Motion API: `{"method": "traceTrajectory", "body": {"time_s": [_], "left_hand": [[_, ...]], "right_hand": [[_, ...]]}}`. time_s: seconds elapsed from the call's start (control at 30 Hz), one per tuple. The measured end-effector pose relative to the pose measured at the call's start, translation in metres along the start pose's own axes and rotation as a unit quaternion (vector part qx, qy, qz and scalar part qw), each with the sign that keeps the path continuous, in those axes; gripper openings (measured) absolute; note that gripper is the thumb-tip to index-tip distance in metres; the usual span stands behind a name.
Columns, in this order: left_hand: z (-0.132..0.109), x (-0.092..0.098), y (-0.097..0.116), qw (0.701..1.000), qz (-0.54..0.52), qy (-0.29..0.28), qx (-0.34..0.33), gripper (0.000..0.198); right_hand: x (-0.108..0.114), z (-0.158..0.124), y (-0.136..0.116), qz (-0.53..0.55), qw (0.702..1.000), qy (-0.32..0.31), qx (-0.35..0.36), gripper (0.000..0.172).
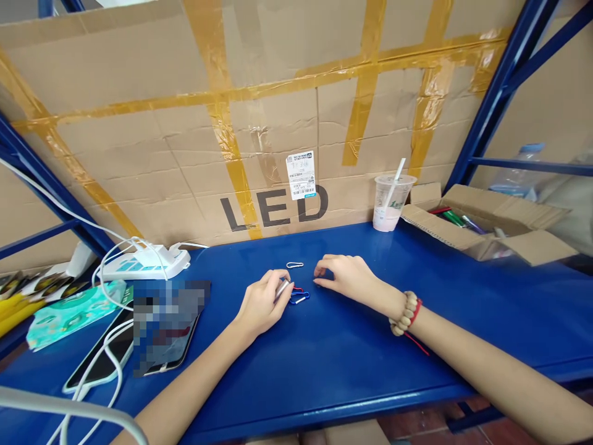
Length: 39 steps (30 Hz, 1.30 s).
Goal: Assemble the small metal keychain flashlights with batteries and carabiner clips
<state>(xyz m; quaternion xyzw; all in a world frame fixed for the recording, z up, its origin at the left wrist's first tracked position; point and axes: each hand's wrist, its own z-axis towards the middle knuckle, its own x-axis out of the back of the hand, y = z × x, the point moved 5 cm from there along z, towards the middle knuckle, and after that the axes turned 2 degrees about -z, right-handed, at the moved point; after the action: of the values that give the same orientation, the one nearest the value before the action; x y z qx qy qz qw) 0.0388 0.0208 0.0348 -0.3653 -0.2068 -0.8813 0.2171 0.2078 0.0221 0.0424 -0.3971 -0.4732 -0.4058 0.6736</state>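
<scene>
My left hand (265, 303) is closed on a small silvery object (281, 288), mostly covered by the fingers. Just right of its fingertips, a blue carabiner (300, 298) lies on the blue shelf surface (343, 371). A red piece (298, 289) shows beside it, partly hidden. A silver carabiner (294, 265) lies a little farther back, touched by neither hand. To the right, my right hand (345, 276) hovers over or rests on the surface, thumb and index finger apart with nothing visible between them. A beaded bracelet and a red string circle the right wrist.
Phones (99, 349), white cables and a power strip (143, 264) lie at the left, with a teal packet (76, 312). A plastic cup (391, 201) with a straw and an open carton (491, 222) stand back right. A large cardboard box (278, 136) closes off the back.
</scene>
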Motion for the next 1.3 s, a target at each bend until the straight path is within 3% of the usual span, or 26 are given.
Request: {"method": "traceTrajectory", "body": {"time_s": [0.13,0.43,0.83,1.17,1.3], "left_hand": [[0.0006,0.0019,0.0015,1.000,0.006,0.006,-0.010,0.011],[0.0011,-0.0007,0.0029,0.999,0.027,-0.021,-0.007,0.017],[0.0008,0.0014,0.0087,1.000,0.008,-0.006,-0.025,0.012],[0.0013,-0.0037,0.0037,0.998,0.014,-0.049,0.026,0.015],[0.0014,-0.0042,0.0010,0.997,0.003,-0.055,0.057,0.016]], "right_hand": [[-0.0032,0.0008,-0.0021,0.010,1.000,-0.016,0.009,0.013],[-0.0065,0.0002,-0.0031,0.012,0.999,0.016,0.027,0.010],[-0.0072,-0.0007,-0.0016,0.037,0.997,0.044,0.049,0.011],[-0.0084,-0.0015,-0.0047,0.017,0.999,0.021,0.045,0.015],[-0.0096,-0.0028,-0.0078,0.016,0.997,0.047,0.053,0.021]]}}
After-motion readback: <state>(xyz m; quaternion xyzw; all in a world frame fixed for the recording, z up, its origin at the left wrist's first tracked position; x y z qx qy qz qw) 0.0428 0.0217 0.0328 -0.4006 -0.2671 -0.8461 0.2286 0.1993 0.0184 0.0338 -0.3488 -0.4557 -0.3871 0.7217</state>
